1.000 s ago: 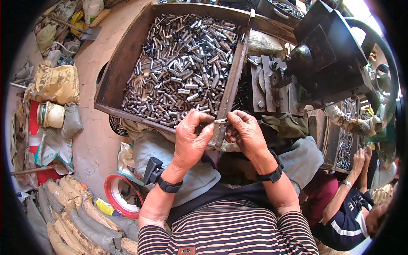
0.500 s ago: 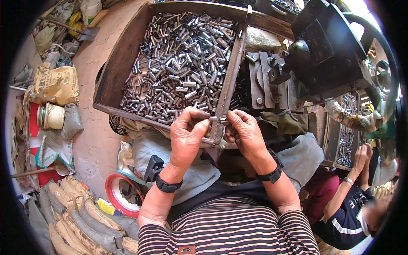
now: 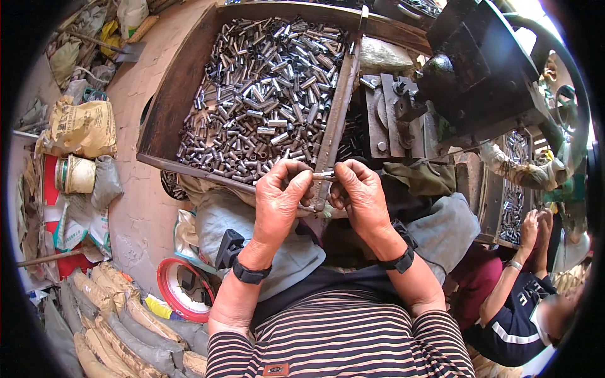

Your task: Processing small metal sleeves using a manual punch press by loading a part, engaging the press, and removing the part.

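Observation:
Both my hands meet in front of the wooden tray (image 3: 208, 171), just past its near right corner. Between their fingertips lies a small shiny metal tube (image 3: 324, 176), held level. My left hand (image 3: 277, 200) pinches its left end between thumb and forefinger. My right hand (image 3: 360, 196) pinches the right end the same way. The other fingers of both hands are curled in, and whether they hold anything is hidden. A heap of short metal tubes (image 3: 265, 107) fills much of the tray beyond my hands.
A dark machine (image 3: 466, 82) with a metal fixture (image 3: 394, 120) stands right of the tray. At far right a person (image 3: 513, 309) works beside another tray of metal pieces (image 3: 512, 214). Stacked sacks (image 3: 120, 321) and a red-rimmed bucket (image 3: 183, 290) lie to the left.
My hands stay in nearly the same place. The metal between my fingertips shows as one lighter length now, where a darker part showed near my right fingertips before.

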A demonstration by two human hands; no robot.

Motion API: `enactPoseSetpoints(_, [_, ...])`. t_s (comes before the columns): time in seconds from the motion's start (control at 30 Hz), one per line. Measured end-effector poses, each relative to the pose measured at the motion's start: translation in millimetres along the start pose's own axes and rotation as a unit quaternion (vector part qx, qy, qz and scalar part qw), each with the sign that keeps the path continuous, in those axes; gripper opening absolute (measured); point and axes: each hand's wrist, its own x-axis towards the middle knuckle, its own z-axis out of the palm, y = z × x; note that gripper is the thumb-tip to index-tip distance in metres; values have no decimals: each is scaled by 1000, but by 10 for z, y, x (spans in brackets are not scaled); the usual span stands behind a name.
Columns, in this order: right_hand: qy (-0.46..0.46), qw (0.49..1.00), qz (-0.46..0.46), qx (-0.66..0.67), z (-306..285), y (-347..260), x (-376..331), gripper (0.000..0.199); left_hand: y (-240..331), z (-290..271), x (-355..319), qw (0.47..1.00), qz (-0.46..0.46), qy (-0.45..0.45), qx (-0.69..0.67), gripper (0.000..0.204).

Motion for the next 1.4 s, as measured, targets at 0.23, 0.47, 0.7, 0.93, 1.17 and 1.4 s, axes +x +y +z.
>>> enactPoseSetpoints(0.23, [-3, 999, 28, 30, 16, -1, -21, 26, 0, -25, -9, 959, 122, 24, 255, 9])
enactPoseSetpoints(0.47, [9, 997, 50, 50, -15, -1, -6, 24, 34, 27, 45, 883, 297, 14, 364, 4])
enactPoseSetpoints(0.7, [9, 1000, 2, 3, -31, 34, 4, 24, -47, 73, 31, 962, 129, 29, 240, 5])
enactPoseSetpoints(0.93, [26, 1000, -18, 4, 68, 85, -13, 23, -61, 159, 20, 998, 15, 37, 45, 4])
enactPoseSetpoints(1.17, [16, 999, -18, -43, 131, 18, -9, 28, -50, 107, 66, 981, -70, -48, -176, 15])
enactPoseSetpoints(1.4, [-23, 963, -122, -240, 222, -106, 292, 34, -25, -2, 341, 968, -62, -52, -239, 16])
